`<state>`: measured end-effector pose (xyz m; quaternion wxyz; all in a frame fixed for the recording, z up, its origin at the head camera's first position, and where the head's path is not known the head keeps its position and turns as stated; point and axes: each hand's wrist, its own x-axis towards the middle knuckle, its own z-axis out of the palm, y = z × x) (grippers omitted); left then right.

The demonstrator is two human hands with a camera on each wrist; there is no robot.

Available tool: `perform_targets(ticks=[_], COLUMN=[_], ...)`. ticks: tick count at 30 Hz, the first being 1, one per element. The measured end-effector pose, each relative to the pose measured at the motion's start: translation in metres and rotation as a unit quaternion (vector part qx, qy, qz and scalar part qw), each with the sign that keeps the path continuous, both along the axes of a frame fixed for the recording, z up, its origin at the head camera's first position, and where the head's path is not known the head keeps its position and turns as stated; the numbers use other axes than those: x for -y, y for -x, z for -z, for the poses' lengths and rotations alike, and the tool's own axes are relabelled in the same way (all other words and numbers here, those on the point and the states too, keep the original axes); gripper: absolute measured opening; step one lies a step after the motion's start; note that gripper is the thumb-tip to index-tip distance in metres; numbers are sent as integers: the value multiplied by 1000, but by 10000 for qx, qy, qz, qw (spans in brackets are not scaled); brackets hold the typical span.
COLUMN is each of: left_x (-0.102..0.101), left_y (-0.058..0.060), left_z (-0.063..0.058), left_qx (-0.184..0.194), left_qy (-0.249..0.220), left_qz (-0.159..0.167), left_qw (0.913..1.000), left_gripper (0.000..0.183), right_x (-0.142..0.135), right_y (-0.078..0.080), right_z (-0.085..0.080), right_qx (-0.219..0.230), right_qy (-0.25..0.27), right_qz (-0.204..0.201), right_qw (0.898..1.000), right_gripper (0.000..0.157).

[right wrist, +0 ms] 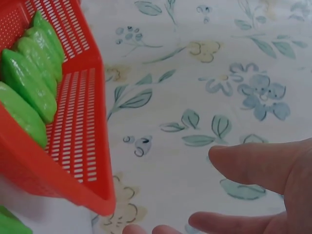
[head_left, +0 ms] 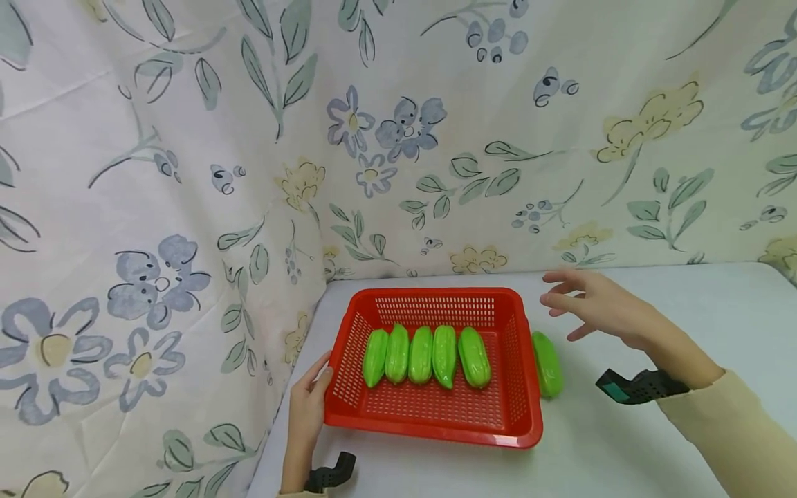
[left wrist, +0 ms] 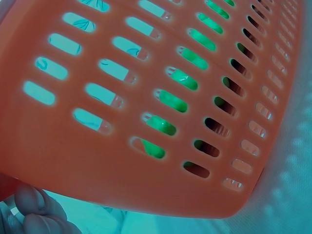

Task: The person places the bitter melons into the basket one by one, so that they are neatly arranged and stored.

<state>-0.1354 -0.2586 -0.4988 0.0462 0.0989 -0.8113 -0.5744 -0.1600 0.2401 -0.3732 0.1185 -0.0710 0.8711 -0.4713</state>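
Observation:
A red plastic basket (head_left: pixel 429 430) with slotted walls stands on the table. Several glossy green toy vegetables (head_left: pixel 420 354), stubby and cucumber-like, lie side by side inside it. One more green toy vegetable (head_left: pixel 548 364) is outside, along the basket's right wall. My left hand (head_left: pixel 307 398) grips the rim at the left side; its curled fingertips (left wrist: pixel 44 214) show by the rim in the left wrist view. Up and to the right of the basket, my right hand (head_left: pixel 598 304) hovers with spread fingers and holds nothing. Its thumb (right wrist: pixel 253 163) is apart from the fingers in the right wrist view.
The white table (head_left: pixel 623 443) extends right of the basket. Behind it and along the left hangs a floral cloth (head_left: pixel 473 138). Each wrist carries a black strap, the right one (head_left: pixel 641 386) with a green patch.

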Motion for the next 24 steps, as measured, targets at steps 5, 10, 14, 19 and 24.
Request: perform_targets(ticks=[5, 10, 14, 19, 24], left_x=[-1, -2, -2, 0, -2], left_y=[0, -2, -2, -2, -1], left_z=[1, 0, -1, 0, 0], left_qx=[-62, -89, -73, -55, -44], left_qy=[-27, -90, -149, -170, -201], left_qz=[-43, -9, -19, -35, -24], left_qw=[10000, 9999, 9999, 9998, 9998], left_gripper=[42, 42, 42, 43, 42], right_x=[-7, -10, -10, -9, -11], right_y=[-1, 0, 2, 1, -1], right_z=[8, 15, 19, 23, 30], right_qx=[157, 318, 340, 375, 448], right_qy=[-10, 4, -21, -81, -96], right_qz=[-56, -97, -107, -97, -118], right_qw=[9999, 9994, 9994, 9992, 9989], right_gripper=[71, 72, 74, 76, 76])
